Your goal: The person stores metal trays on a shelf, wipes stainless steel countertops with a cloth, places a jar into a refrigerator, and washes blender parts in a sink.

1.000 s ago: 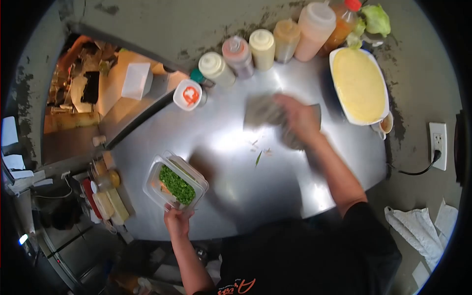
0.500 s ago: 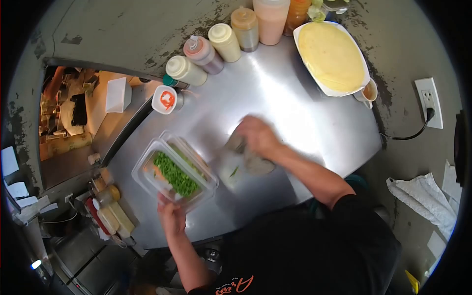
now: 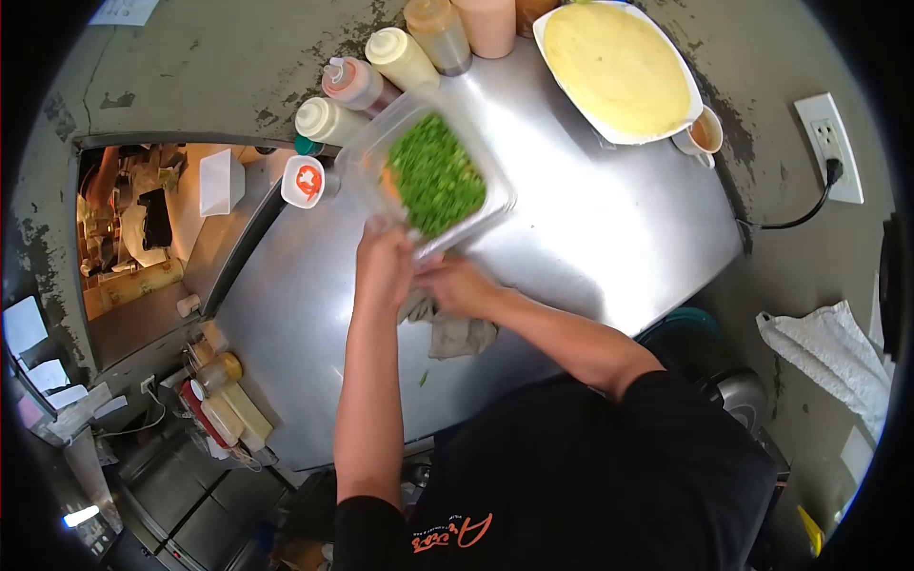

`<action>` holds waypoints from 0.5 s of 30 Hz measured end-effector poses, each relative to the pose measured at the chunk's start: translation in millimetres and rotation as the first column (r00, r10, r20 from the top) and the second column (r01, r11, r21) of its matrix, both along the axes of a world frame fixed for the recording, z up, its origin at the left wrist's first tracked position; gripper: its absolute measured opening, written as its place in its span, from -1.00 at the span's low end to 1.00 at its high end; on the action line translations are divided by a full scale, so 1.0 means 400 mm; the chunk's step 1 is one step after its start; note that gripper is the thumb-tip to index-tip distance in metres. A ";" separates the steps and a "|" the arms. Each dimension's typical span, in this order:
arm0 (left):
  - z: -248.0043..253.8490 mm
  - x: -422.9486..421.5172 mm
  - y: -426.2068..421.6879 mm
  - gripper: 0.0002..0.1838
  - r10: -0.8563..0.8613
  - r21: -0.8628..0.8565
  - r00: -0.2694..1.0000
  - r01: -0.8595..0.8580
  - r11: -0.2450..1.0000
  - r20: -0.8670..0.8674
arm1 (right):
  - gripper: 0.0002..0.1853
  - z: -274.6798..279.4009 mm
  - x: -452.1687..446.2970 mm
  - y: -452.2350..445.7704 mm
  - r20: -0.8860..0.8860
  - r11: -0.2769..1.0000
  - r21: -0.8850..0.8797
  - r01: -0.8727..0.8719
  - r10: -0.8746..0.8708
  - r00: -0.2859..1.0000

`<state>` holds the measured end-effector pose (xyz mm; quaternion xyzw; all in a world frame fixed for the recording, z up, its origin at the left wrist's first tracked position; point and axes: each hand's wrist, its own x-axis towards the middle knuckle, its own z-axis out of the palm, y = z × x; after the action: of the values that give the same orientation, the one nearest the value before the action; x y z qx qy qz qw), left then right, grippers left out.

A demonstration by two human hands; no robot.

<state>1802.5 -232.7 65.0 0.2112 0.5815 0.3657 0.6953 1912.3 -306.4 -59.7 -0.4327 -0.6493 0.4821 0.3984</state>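
1. Left hand: forearm reaching straight forward, fingers closed on the near edge of the clear container
2. Right hand: just beside it, forearm slanting in from the right, above the grey cloth; cannot tell its grip
3. The container, with chopped greens, over the steel table's far left, near the squeeze bottles

Head-worn view; faces forward and down; counter near
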 end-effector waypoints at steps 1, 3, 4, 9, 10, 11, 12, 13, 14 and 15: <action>-0.016 0.027 0.029 -0.64 -0.033 0.013 0.999 0.033 0.999 -0.033 | -0.83 -0.024 0.067 -0.036 -0.043 0.998 0.029 0.060 -0.059 0.997; -0.053 0.074 0.077 -0.64 -0.090 0.007 0.994 0.091 0.996 -0.067 | -0.72 0.054 0.292 -0.088 -0.129 0.915 -0.110 0.388 -0.400 0.907; -0.074 0.095 0.098 -0.64 -0.116 -0.007 0.991 0.116 0.993 -0.069 | -0.66 0.080 0.400 -0.108 -0.002 0.744 -0.201 0.637 -0.651 0.759; -0.145 0.198 0.169 -0.53 -0.244 -0.009 0.968 0.244 0.970 -0.060 | -0.37 0.133 0.776 -0.161 0.699 0.659 0.132 0.740 -0.592 0.402; -0.123 0.226 0.174 -0.50 -0.229 0.003 0.967 0.231 0.973 -0.109 | -0.32 0.096 0.787 -0.153 0.785 0.713 0.265 0.649 -0.551 0.284; -0.102 0.250 0.172 -0.46 -0.207 0.009 0.965 0.212 0.977 -0.161 | -0.27 0.059 0.786 -0.144 0.844 0.768 0.368 0.525 -0.512 0.157; -0.077 0.244 0.159 -0.41 -0.177 0.016 0.960 0.185 0.983 -0.218 | -0.19 0.061 0.763 -0.104 0.814 0.743 0.371 0.557 -0.549 0.191; -0.062 0.209 0.139 -0.35 -0.176 0.030 0.955 0.188 0.982 -0.238 | -0.22 0.035 0.748 -0.060 0.793 0.736 0.403 0.544 -0.577 0.194; -0.048 0.177 0.114 -0.29 -0.175 0.042 0.951 0.192 0.981 -0.256 | -0.26 0.019 0.727 -0.036 0.772 0.728 0.434 0.531 -0.604 0.197; -0.034 0.149 0.088 -0.22 -0.178 0.057 0.946 0.200 0.978 -0.271 | -0.30 0.009 0.680 -0.042 0.789 0.779 0.409 0.476 -0.564 0.244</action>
<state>1862.0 -197.3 51.4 0.3417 0.6305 0.2898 0.6338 2184.4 -323.3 -56.2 -0.7883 -0.5956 -0.0036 0.1544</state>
